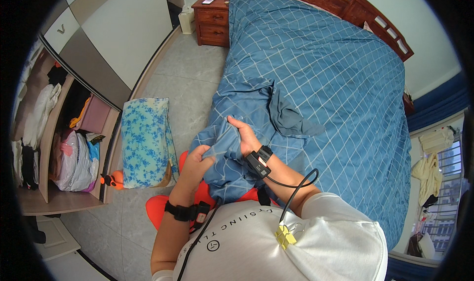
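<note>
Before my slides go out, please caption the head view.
Left hand and right hand hold bunched blue bedding with white lines.

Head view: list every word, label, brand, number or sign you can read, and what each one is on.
White shirt: dark lettering across the chest plus a round dark emblem; legible in part, but I don't copy out wording.
Black right-wrist device: small pale print, too small to read.
Left-wrist device: tiny marks, too small to read.
Phone: screen too small to read.
</note>
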The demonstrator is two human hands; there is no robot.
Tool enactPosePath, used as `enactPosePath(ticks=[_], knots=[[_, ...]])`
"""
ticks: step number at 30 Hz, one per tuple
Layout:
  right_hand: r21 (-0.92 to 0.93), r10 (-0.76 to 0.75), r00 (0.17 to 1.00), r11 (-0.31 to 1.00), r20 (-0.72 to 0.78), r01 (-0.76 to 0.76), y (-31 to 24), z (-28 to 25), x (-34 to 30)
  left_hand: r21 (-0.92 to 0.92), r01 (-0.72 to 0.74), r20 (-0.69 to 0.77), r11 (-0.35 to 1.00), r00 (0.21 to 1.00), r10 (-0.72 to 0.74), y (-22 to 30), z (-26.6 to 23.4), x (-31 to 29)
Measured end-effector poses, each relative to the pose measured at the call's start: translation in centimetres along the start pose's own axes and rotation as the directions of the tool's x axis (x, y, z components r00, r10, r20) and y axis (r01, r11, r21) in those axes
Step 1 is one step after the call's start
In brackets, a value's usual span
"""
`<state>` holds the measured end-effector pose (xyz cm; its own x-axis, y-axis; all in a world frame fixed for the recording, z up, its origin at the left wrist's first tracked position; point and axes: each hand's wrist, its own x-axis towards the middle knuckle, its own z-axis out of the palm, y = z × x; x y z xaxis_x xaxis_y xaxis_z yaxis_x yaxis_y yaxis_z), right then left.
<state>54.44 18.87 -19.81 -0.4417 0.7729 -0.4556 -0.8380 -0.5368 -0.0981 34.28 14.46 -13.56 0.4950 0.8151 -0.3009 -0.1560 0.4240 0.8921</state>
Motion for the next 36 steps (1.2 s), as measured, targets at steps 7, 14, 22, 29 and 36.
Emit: enactPosePath(ticks=[7,14,22,29,36], knots=[[-0.018,-0.024,1.0,1.0,-0.019,0.023,0.2,0.1,0.0,0.05,0.015,-0.025,0.999,1.0,-0.014,-0.3,-0.1,0.1],[-0.015,0.018,0.998,1.0,0.055,-0.017,0.7,0.7,-0.5,0.101,0.045,-0.014,0.994,0.999,-0.044,-0.8,-0.6,0.4],[-0.049,-0.023,0.999,0.999,-0.038,0.021,0.5,-0.4,0.4,0.049,0.072,-0.039,0.996,0.997,-0.07,-0.4,-0.1,0.2],[-0.025,-0.001,1.0,1.0,0.025,0.002,0.8,0.6,-0.4,0.087,0.051,-0.024,0.995,0.998,-0.049,-0.8,-0.4,0.5],[-0.044,-0.013,0.999,0.999,-0.03,0.012,0.8,1.5,-1.0,-0.02,0.085,-0.015,0.996,0.996,-0.085,-0.3,-0.1,0.1]])
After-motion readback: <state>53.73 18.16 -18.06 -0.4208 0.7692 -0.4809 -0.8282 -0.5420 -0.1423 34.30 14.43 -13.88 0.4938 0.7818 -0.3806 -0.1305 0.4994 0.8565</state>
